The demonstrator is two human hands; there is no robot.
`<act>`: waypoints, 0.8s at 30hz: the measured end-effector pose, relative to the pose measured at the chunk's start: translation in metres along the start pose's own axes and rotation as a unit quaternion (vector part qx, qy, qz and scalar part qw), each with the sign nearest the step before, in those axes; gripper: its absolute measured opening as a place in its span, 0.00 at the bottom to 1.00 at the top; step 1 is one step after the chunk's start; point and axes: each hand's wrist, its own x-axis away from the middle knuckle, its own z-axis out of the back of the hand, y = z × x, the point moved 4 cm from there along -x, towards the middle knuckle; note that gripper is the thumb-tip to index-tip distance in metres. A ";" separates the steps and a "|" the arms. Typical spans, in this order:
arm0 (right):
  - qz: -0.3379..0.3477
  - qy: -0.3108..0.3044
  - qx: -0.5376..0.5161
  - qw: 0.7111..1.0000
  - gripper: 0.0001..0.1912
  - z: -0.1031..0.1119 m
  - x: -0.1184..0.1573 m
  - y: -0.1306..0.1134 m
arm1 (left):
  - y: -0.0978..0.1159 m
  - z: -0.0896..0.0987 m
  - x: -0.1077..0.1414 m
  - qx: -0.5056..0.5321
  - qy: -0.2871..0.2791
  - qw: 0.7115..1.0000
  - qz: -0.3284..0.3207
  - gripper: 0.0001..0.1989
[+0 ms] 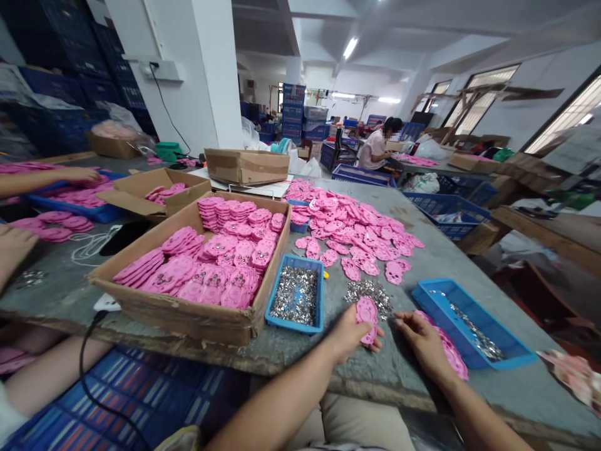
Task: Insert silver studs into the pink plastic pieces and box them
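My left hand grips a flat pink plastic piece, thumb on its face and fingers underneath. My right hand is just to the right, thumb and fingertips pinched together; whatever is between them is too small to make out. Beyond both hands lies a loose heap of small shiny metal parts on the table. Several pink pieces lie in a row beside my right hand, partly covered by it. Left of my left hand, a blue tray holds more small metal parts.
A cardboard box with stacked pink pieces stands on the left. Loose pink pieces spread across the table. Another blue tray sits at right. A co-worker's arm reaches in at far left; another person sits farther back.
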 end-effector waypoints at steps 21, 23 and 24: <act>0.009 -0.017 -0.057 0.998 0.21 0.006 0.004 0.010 | 0.009 0.000 0.009 0.004 0.000 1.000 0.017 0.31; 0.006 -0.020 -0.066 0.998 0.21 0.006 0.004 0.012 | 0.009 0.000 0.009 0.007 0.005 1.000 0.013 0.30; 0.005 -0.021 -0.069 0.997 0.21 0.006 0.004 0.012 | 0.009 -0.001 0.010 0.008 0.009 1.000 0.011 0.29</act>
